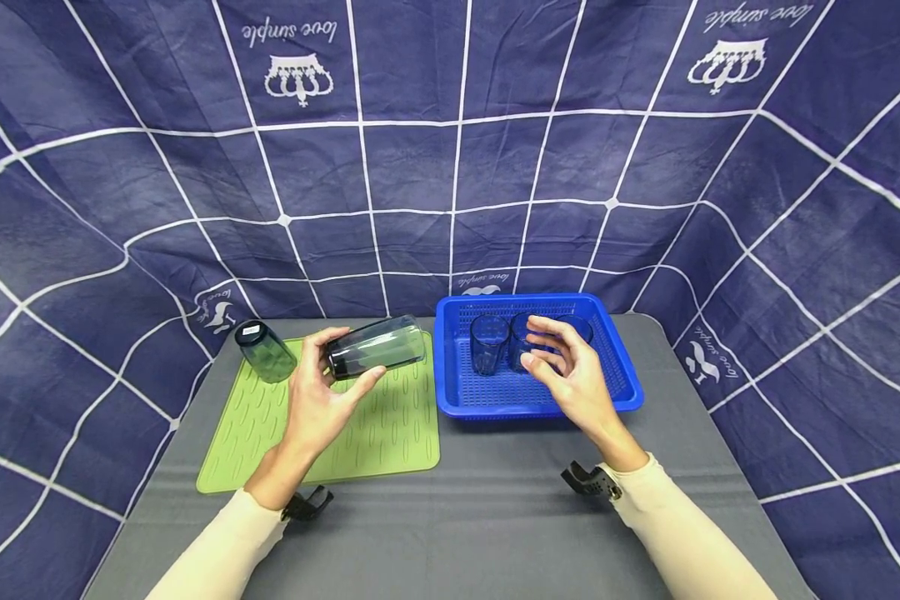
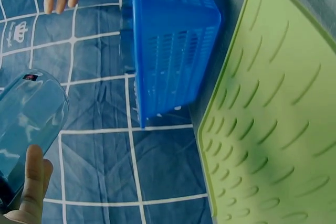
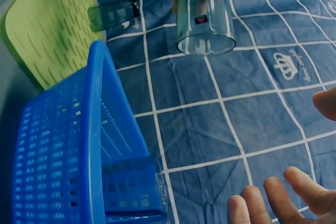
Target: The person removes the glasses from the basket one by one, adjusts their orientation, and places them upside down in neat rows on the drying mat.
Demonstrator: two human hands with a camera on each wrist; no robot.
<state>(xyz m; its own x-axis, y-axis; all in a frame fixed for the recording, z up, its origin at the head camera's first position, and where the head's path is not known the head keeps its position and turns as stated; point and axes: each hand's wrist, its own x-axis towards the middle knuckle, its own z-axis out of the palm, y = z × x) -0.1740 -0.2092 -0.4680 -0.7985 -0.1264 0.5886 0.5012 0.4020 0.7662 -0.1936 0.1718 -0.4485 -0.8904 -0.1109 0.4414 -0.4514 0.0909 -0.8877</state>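
My left hand grips a tinted drinking glass near its thick base, fingers on one side and thumb on the other. The glass is tilted almost sideways above the drying mat, its mouth pointing right toward the basket; a small dark and red label shows near the rim in the right wrist view. Over the blue basket hangs my right hand, fingers loosely curved and apart, holding nothing. Behind and beside it, three glasses stand in the basket, the leftmost glass in plainest sight.
Another tinted glass stands upside down at the mat's back left corner, a white sticker on its base. Grey cloth covers the table. A blue curtain with white lines encloses the back and both sides.
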